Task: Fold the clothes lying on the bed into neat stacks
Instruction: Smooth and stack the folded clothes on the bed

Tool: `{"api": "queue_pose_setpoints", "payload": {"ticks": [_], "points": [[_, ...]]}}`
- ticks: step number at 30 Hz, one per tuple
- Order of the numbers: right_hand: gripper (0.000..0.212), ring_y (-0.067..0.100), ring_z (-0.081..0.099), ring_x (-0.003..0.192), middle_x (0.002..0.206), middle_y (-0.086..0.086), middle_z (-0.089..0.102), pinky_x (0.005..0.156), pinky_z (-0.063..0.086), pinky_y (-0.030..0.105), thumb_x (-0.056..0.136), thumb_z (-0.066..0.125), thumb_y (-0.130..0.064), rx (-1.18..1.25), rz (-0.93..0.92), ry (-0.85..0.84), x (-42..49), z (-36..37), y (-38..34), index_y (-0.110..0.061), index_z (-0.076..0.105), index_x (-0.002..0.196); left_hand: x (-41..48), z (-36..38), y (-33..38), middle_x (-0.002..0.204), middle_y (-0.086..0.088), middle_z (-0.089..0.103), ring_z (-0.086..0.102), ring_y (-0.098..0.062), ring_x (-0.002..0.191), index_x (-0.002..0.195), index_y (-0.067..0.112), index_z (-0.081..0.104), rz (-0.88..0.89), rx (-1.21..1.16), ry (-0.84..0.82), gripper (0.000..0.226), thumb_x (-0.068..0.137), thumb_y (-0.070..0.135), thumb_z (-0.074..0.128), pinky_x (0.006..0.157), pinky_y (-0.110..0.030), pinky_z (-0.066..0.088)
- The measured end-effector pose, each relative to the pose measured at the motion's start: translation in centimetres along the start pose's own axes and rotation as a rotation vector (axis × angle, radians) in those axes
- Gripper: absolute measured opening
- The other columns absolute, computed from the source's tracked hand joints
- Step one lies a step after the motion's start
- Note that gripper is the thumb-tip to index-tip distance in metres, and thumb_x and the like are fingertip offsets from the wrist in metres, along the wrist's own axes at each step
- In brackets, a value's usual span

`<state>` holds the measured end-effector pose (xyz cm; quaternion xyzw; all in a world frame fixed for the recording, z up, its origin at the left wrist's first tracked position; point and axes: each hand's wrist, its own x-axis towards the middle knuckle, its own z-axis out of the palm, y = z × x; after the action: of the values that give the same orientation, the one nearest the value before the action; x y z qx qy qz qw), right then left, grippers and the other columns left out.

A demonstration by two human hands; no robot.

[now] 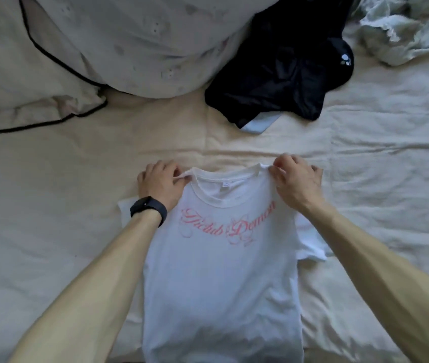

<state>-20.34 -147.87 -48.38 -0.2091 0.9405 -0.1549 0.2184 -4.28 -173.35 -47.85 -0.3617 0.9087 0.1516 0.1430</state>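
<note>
Dim, flat daylight, cool in tone — the sheet reads whiter on the right and greyer toward the left, with only faint, soft-edged shadows in the folds. The white shirt is the brightest patch, evenly lit, greying at its lower edge; the black garment sinks to near-solid dark. Detail everywhere soft, slightly smeared — wide-angle stretch bows the forearms at the bottom corners.

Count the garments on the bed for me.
3. White T-shirt at near centre, left hand and right hand pinching its shoulders; black garment beyond it; pale crumpled garment at far right. A blue piece under the black one may be a fourth.
</note>
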Motion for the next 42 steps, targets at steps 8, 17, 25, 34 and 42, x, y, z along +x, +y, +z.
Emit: {"api": "queue_pose_setpoints", "payload": {"ticks": [8,17,25,34,42], "points": [[0.037,0.034,0.042,0.126,0.136,0.009,0.052,0.102,0.03,0.047,0.09,0.056,-0.021,-0.071,0.229,0.221,-2.4,2.3,-4.8,-0.018,0.058,0.126,-2.9,0.5,-3.8,0.128,-0.002,0.056,0.05,-0.027,0.119,0.124,0.028,0.06,-0.052,-0.251,0.24,0.044,0.086,0.049,0.065,0.099,-0.043,0.036],[0.058,0.024,0.039,0.137,0.144,-0.005,0.053,0.106,0.03,0.047,0.09,0.062,-0.049,-0.196,-0.507,-0.164,-1.7,8.0,-19.4,-0.03,0.05,0.143,-9.9,1.5,-11.1,0.108,0.012,0.064,0.062,-0.015,0.099,0.114,0.025,0.055,-0.523,-0.759,-0.069,0.057,0.071,0.049,0.082,0.077,-0.028,0.052],[0.022,0.028,0.058,0.108,0.108,-0.001,0.065,0.096,0.026,0.043,0.093,0.059,-0.036,-0.291,-0.489,-0.121,0.5,9.1,-23.0,-0.024,0.062,0.111,-9.2,1.0,-13.2,0.094,0.007,0.066,0.062,-0.008,0.081,0.097,0.024,0.061,-0.591,-0.97,0.115,0.015,0.088,0.025,0.073,0.07,-0.023,0.048],[0.033,0.026,0.052,0.119,0.119,-0.002,0.066,0.102,0.025,0.044,0.093,0.057,-0.044,-0.421,-0.537,-0.347,0.3,10.3,-26.9,-0.028,0.063,0.121,-10.3,0.5,-12.6,0.104,0.018,0.061,0.064,-0.009,0.097,0.126,0.025,0.043,-0.665,-1.223,0.02,0.066,0.076,0.03,0.085,0.084,-0.024,0.051],[0.026,0.024,0.051,0.114,0.112,-0.007,0.066,0.095,0.027,0.04,0.088,0.058,-0.028,-0.36,-0.535,-0.265,0.2,11.4,-27.8,-0.029,0.067,0.112,-10.7,0.8,-14.2,0.092,0.015,0.064,0.064,-0.011,0.086,0.104,0.026,0.055,-0.68,-1.025,-0.072,0.027,0.087,0.029,0.074,0.062,-0.018,0.043]]}}
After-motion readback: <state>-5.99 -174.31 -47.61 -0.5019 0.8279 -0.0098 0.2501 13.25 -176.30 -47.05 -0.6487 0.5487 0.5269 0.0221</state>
